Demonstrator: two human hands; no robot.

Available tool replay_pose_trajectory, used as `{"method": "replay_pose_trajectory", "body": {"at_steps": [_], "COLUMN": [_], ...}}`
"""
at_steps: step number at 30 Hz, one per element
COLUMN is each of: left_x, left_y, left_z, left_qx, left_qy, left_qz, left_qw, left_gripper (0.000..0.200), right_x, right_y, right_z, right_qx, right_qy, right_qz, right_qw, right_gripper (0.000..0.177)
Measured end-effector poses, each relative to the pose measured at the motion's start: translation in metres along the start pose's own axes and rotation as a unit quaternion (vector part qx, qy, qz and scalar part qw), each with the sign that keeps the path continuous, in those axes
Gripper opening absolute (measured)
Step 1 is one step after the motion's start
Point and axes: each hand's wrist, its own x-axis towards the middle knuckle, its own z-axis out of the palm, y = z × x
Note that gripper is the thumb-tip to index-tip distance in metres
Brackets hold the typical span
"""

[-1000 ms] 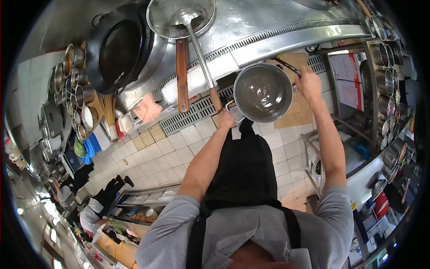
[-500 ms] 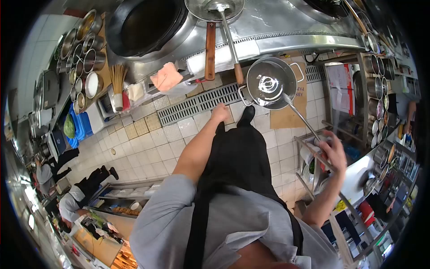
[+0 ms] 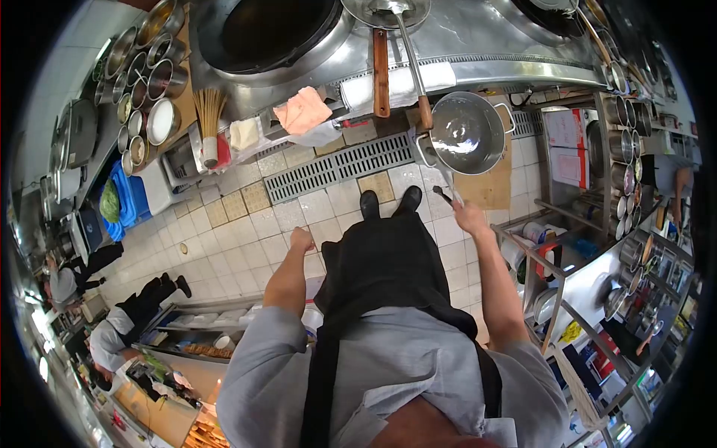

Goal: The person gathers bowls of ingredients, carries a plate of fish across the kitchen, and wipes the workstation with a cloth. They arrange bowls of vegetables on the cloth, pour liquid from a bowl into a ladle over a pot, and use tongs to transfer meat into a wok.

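My left hand (image 3: 301,239) hangs over the tiled floor with its fingers curled in and nothing visible in them. My right hand (image 3: 469,216) is closed around the metal handle of a ladle (image 3: 452,184), just below a large metal pot (image 3: 469,134). Clear liquid with bright reflections fills part of that pot, which has two loop handles. I cannot make out the ladle's bowl; a small dark piece shows beside my fingers. Left of the pot, a strainer with a wooden handle (image 3: 382,75) and another ladle (image 3: 412,60) rest at the stove edge.
A large black wok (image 3: 269,33) sits on the steel stove (image 3: 478,45). A bamboo brush (image 3: 209,123) and a pink cloth (image 3: 302,110) lie along its front. Several metal containers (image 3: 163,119) stand at left. A metal rack (image 3: 553,261) is at right. Other people (image 3: 116,332) work at far left.
My right hand has moved left and up, close to the pot, with the ladle handle. My left hand has moved left and down. The view has shifted slightly.
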Motion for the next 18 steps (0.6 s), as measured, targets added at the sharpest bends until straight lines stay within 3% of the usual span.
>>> {"method": "replay_pose_trajectory", "body": {"at_steps": [1,4,6,8,10,12,13,16,18], "left_x": [-0.002,-0.005,0.037,0.021,0.006,-0.039,-0.034,-0.041,-0.037], "left_y": [0.001,0.035,0.043,0.115,0.191,0.278,0.305,0.381,0.423], "left_z": [0.001,0.012,0.042,0.048,0.051,0.031,0.04,0.044,0.045], "left_qx": [-0.015,-0.232,-0.076,-0.348,-0.343,-0.362,-0.354,-0.362,-0.367], "left_qy": [-0.008,0.012,-0.058,-0.056,-0.052,-0.096,-0.093,-0.063,-0.038], "left_qz": [-0.016,-0.098,0.092,0.028,0.06,0.071,0.092,0.112,0.119], "left_qw": [1.0,0.968,0.991,0.935,0.936,0.924,0.926,0.923,0.922], "left_gripper": [0.02,0.021,0.023,0.025,0.013,0.031,0.032,0.035,0.037], "right_x": [0.017,0.057,0.097,0.1,0.106,0.12,0.113,0.182,0.192], "right_y": [-0.013,-0.043,-0.041,-0.058,-0.056,-0.037,-0.031,0.069,0.111], "right_z": [0.007,0.019,0.04,0.021,0.01,0.003,-0.014,-0.03,-0.075], "right_qx": [-0.011,0.011,0.036,0.169,0.246,0.269,0.297,0.183,0.055], "right_qy": [-0.007,-0.023,0.05,0.002,-0.004,0.031,0.057,0.126,0.196], "right_qz": [0.011,0.034,0.053,0.08,0.063,0.003,0.007,-0.035,-0.017], "right_qw": [1.0,0.999,0.997,0.982,0.967,0.963,0.953,0.974,0.979], "right_gripper": [0.056,0.058,0.057,0.055,0.056,0.061,0.054,0.059,0.061]}}
